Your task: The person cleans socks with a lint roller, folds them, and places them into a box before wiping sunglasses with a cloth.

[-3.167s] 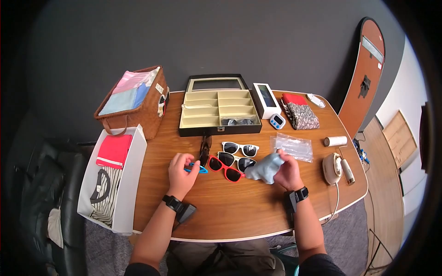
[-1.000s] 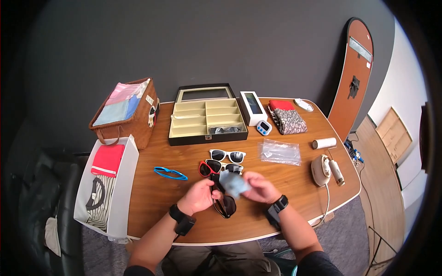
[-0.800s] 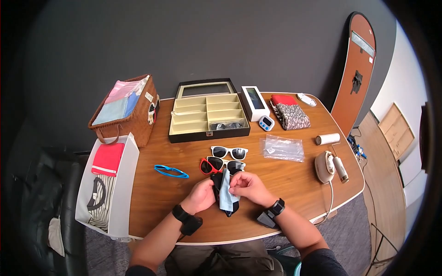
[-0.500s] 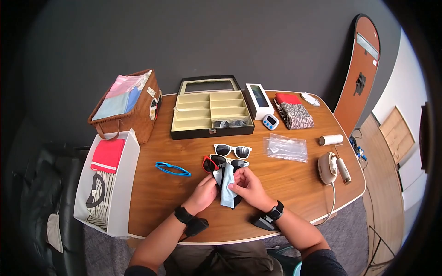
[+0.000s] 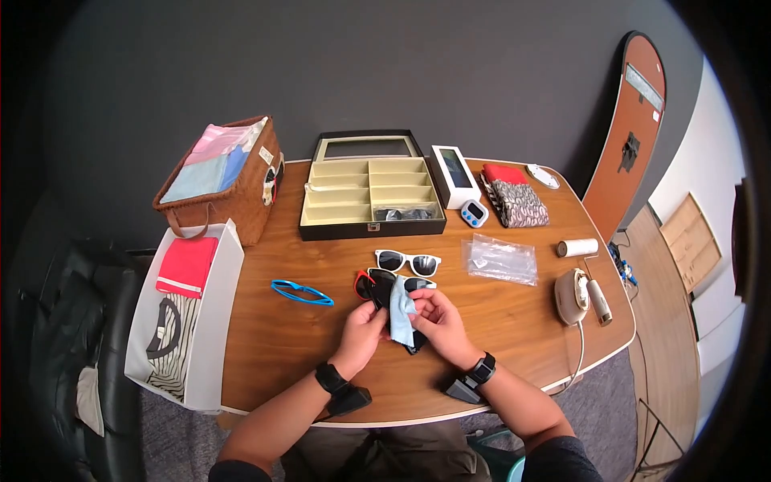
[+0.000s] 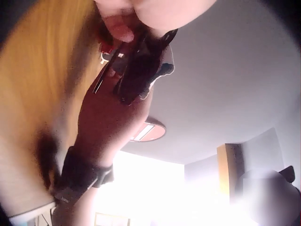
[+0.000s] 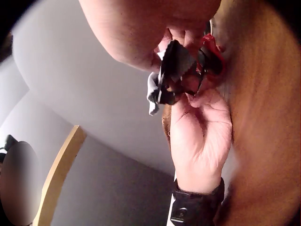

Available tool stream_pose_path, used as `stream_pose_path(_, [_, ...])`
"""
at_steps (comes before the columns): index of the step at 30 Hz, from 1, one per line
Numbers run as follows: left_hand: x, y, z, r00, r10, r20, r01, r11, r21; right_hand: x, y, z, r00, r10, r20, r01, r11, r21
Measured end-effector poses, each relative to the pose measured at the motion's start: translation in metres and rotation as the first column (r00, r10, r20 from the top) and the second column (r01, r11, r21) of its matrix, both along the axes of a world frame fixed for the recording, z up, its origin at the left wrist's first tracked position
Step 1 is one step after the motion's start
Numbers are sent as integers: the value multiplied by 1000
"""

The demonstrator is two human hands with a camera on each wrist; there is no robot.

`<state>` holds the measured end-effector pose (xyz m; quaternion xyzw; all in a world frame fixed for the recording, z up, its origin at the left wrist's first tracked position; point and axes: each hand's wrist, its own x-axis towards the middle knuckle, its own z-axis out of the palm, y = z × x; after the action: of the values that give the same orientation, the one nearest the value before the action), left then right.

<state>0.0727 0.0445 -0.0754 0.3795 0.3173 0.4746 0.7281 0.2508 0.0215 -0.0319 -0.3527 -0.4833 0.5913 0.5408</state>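
Note:
Dark sunglasses (image 5: 383,291) are held just above the table's front half, between both hands. My left hand (image 5: 358,339) grips them at one side, thumb on top. With fingers and thumb, my right hand (image 5: 446,329) pinches a light blue cloth (image 5: 401,313) draped over the sunglasses, covering much of them. Behind the hands lie red sunglasses (image 5: 363,286) and cream-framed sunglasses (image 5: 420,283), both partly hidden. White sunglasses (image 5: 392,260) lie beyond these. Blue glasses (image 5: 313,300) rest to the left. In the left wrist view the held sunglasses (image 6: 136,75) appear as a dark silhouette.
An open display case (image 5: 345,232) with bagged glasses in one compartment stands at the back. A brown basket (image 5: 255,193) and white bin (image 5: 210,353) hold cloths at left. Clear plastic bags (image 5: 502,261), a lint roller (image 5: 577,247) and a handheld steamer (image 5: 569,296) lie at right.
The blue glasses were put down at left, and the dark sunglasses were picked up by my left hand. The cloth moved left onto them; my right fingers have shifted along it.

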Motion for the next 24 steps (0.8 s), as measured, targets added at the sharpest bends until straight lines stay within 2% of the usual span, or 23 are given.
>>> stream_pose_path(2, [0,1,-1,996,59,-61,-56,997,47,-1,-3,1,998,22,64,-26,998,49])
stream_pose_path(4, [0,1,2,998,31,-51,-28,998,56,-1,-6,-1,993,7,116,-15,997,70])
stream_pose_path(6, [-1,-2,7,999,3,-42,0,998,64,0,-7,-2,961,-84,264,57,992,109])
stream_pose_path(8, [-2,-8,11,973,-69,-222,117,971,211,3,-7,-1,934,-143,329,96,983,154])
stream_pose_path(9, [-5,-7,10,954,-161,-254,199,971,131,4,-7,-1,899,-205,388,133,970,202])
stream_pose_path(10, [-4,-9,9,954,-162,-254,199,971,130,4,-6,2,899,-204,389,133,970,201])
stream_pose_path(12, [-2,-12,9,969,-240,-66,237,970,-43,5,-4,11,776,-417,472,153,852,501])
stream_pose_path(13, [-3,-12,13,960,-279,33,281,954,-103,7,-5,12,786,-406,465,171,867,467])
stream_pose_path(14, [-5,-10,18,960,-277,34,279,955,-101,9,-4,12,787,-405,466,168,867,469])
stream_pose_path(16, [-11,-9,24,939,-302,165,331,922,-202,13,-3,11,774,-471,422,202,817,541])
stream_pose_path(18, [-11,-8,21,951,-278,137,304,924,-235,17,-3,14,797,-431,422,182,839,513])
stream_pose_path(20, [-15,-7,24,925,-320,206,364,903,-230,19,-5,22,801,-355,482,44,838,543])
stream_pose_path(24, [-16,-9,28,933,-306,188,348,900,-263,18,-2,23,824,-280,492,1,870,493])
